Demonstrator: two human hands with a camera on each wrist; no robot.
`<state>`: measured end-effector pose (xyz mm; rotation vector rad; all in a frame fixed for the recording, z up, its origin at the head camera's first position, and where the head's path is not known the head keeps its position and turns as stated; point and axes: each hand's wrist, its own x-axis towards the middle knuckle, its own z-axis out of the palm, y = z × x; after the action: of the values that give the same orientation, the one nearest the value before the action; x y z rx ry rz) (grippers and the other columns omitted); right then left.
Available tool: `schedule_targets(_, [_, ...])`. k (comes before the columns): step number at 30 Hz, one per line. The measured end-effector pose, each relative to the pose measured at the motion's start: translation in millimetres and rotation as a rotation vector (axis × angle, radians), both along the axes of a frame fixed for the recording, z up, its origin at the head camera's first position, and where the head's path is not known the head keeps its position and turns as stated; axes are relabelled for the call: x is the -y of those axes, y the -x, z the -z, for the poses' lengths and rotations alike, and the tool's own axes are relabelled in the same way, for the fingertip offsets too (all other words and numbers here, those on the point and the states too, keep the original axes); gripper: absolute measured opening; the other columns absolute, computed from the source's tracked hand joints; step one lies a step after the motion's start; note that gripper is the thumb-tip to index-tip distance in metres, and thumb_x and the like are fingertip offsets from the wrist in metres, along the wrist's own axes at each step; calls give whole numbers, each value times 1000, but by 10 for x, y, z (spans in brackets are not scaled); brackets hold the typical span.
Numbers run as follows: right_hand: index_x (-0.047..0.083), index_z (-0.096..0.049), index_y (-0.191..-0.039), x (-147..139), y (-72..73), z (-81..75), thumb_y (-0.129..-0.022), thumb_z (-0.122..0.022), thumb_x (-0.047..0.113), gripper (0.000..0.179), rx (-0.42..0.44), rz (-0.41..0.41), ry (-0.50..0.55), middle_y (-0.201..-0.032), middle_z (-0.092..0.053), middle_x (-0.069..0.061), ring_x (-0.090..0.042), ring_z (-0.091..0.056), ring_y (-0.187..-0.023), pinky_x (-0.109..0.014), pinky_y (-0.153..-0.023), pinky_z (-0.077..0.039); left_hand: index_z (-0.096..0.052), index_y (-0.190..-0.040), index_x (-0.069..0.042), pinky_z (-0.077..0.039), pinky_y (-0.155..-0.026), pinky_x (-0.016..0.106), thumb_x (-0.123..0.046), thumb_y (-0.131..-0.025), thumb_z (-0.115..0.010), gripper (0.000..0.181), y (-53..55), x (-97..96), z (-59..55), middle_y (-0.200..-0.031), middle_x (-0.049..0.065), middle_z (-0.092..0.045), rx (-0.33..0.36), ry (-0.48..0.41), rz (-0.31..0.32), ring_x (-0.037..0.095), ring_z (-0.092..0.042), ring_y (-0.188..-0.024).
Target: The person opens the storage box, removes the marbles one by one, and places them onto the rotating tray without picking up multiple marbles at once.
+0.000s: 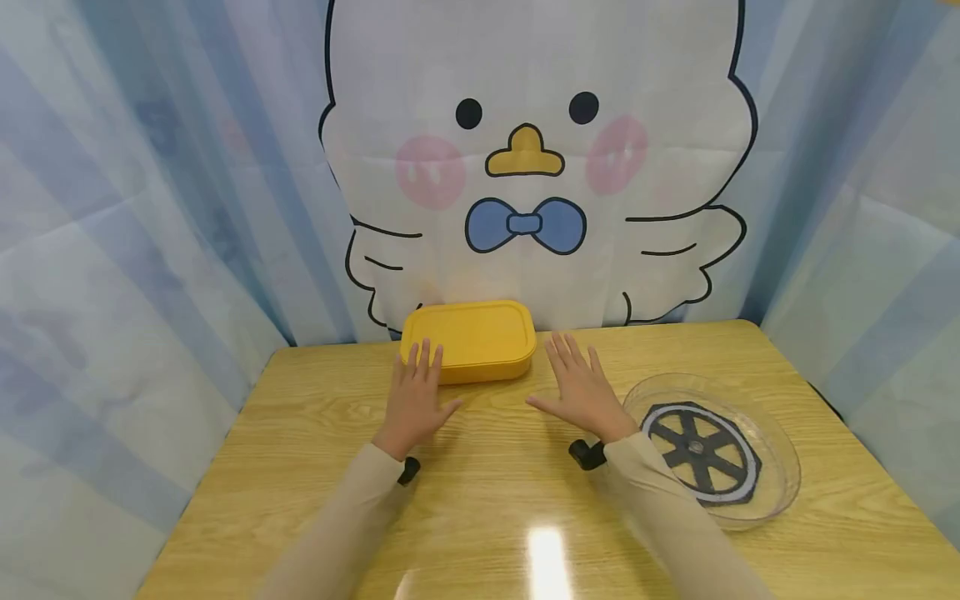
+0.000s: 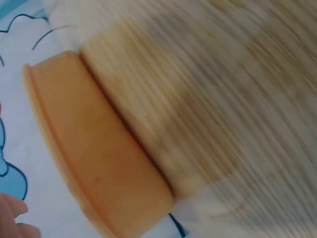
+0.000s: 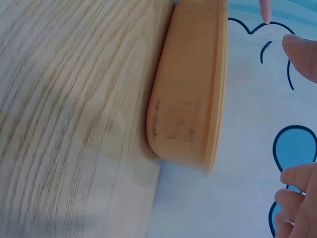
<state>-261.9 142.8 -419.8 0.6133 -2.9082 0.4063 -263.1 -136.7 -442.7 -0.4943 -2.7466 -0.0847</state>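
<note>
A yellow lidded box (image 1: 468, 332) stands at the back of the wooden table; its long side (image 2: 99, 144) shows in the left wrist view and a scuffed end (image 3: 181, 114) in the right one. In the head view my left hand (image 1: 417, 400) overlaps its front left corner, fingers spread and pointing forward. My right hand (image 1: 583, 398) is just off the box's right end, fingers straight and thumb out. Both hands hold nothing, and a gap appears between them and the box in the wrist views. Only fingertips (image 2: 15, 220) enter the left wrist view.
A clear round tray (image 1: 787, 492) sits at the right side of the table, partly behind the right forearm, with a dark spoked wheel shape (image 1: 697, 447) within it. A printed curtain (image 1: 525, 283) hangs right behind the table (image 1: 480, 500) and along both sides.
</note>
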Motion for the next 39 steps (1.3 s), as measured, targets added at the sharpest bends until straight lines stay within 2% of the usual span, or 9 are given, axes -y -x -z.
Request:
schedule_targets(6, [2,-12,-151,46,154,47,-82,-60,59,102,-54,-33,-43,-158,-8,-16,-33,-7,-147,-60,-115,-7,-23,-149,-1,-22,-113,57,-48,-85,-63,89,166,171,47,-153,24,-24,-50,47,3,38,-24,-142])
schedule_targets(9, [1,-15,-150,92,255,72,-79,-63,59,103,-112,-68,-57,-158,-13,-17,-33,-13,-146,-61,-114,-12,-24,-148,0,-24,-112,56,-45,-85,-64,88,250,258,73,-151,24,-27,-84,31,16,38,-27,-141])
schedule_targets(12, [1,-17,-150,153,359,91,-79,-64,58,103,-158,-96,-79,-157,-16,-17,-32,-16,-146,-60,-113,-16,-27,-146,2,-26,-112,56,-41,-84,-67,86,327,331,103,-148,24,-33,-138,5,58,38,-32,-138])
schedule_targets(17, [0,-22,-149,247,548,141,-79,-65,56,99,-232,-124,-91,-155,-22,-18,-32,-22,-144,-61,-111,-23,-33,-143,3,-31,-109,54,-37,-82,-69,81,474,410,161,-142,23,-42,-258,20,136,37,-40,-133])
schedule_targets(21, [-1,-25,-148,314,676,197,-79,-65,55,97,-259,-137,-94,-153,-26,-19,-34,-25,-142,-62,-108,-27,-35,-142,2,-32,-110,51,-37,-83,-68,78,581,446,200,-141,21,-45,-288,40,166,35,-41,-133])
schedule_targets(25, [-1,-24,-148,381,753,246,-81,-64,55,96,-216,-138,-122,-154,-25,-19,-34,-24,-143,-59,-110,-27,-33,-144,1,-29,-112,49,-37,-86,-64,76,659,431,220,-143,20,-44,-233,60,183,33,-39,-135])
schedule_targets(28, [0,-23,-148,427,779,264,-82,-62,55,95,-166,-143,-144,-154,-25,-19,-33,-22,-144,-55,-113,-23,-28,-147,0,-27,-114,48,-39,-89,-60,76,680,396,224,-147,19,-39,-144,78,180,32,-35,-138])
schedule_targets(34, [0,-22,-149,460,770,269,-85,-58,56,92,-84,-148,-217,-154,-24,-19,-33,-21,-144,-51,-116,-19,-22,-149,0,-23,-116,48,-42,-92,-55,78,648,355,198,-152,20,-28,48,84,171,33,-27,-142])
schedule_targets(39, [-1,-24,-148,463,736,266,-87,-55,55,89,-34,-172,-248,-154,-23,-21,-35,-21,-143,-50,-116,-19,-21,-148,2,-22,-116,47,-42,-93,-53,77,628,339,174,-152,22,-27,120,83,165,35,-26,-142])
